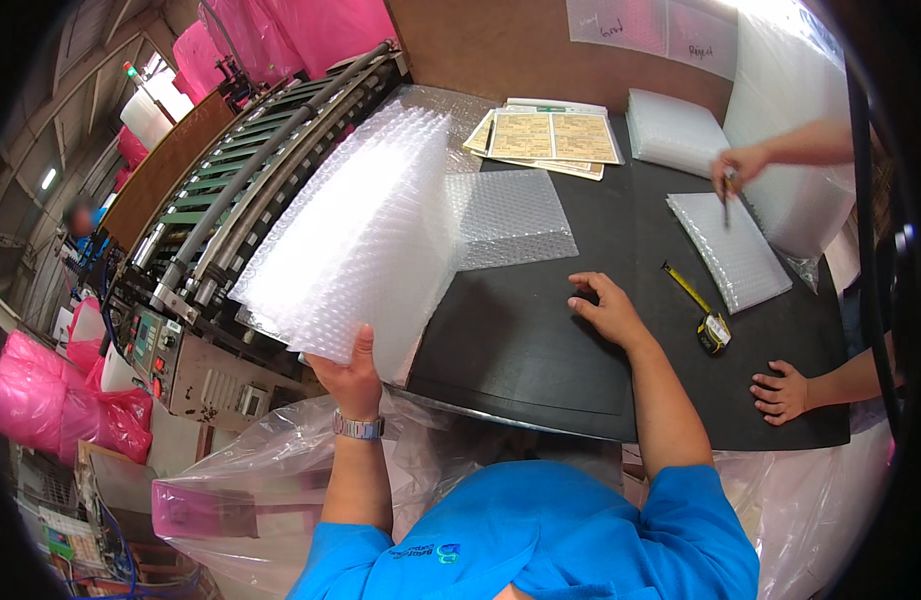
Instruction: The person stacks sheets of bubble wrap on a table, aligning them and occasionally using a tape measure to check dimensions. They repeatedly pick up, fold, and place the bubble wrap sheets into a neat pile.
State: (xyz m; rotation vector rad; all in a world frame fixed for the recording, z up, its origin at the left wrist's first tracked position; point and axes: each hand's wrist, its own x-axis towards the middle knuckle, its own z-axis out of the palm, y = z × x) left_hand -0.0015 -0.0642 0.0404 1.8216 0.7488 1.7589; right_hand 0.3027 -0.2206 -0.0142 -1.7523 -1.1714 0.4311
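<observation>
My left hand [350, 375], a metal watch at its wrist, grips the near end of a thick stack of bubble wrap sheets [355, 215]. The stack is tilted between the roller machine and the black table, its upper face bright with glare. A single flat bubble wrap bag [515, 220] lies just right of the stack, partly hidden by it. My right hand [605, 308] is held at the middle of the table with its fingers apart and nothing in them. Whether it touches the tabletop, I cannot tell.
A co-worker's hand [738, 168] holds a thin tool over a bubble wrap pile [730, 250]; their other hand [780, 392] rests on the black table [520, 345]. A yellow tape measure [713, 332] lies extended. Papers [552, 137] and another bubble wrap stack [677, 130] sit behind. A roller machine [250, 190] stands left.
</observation>
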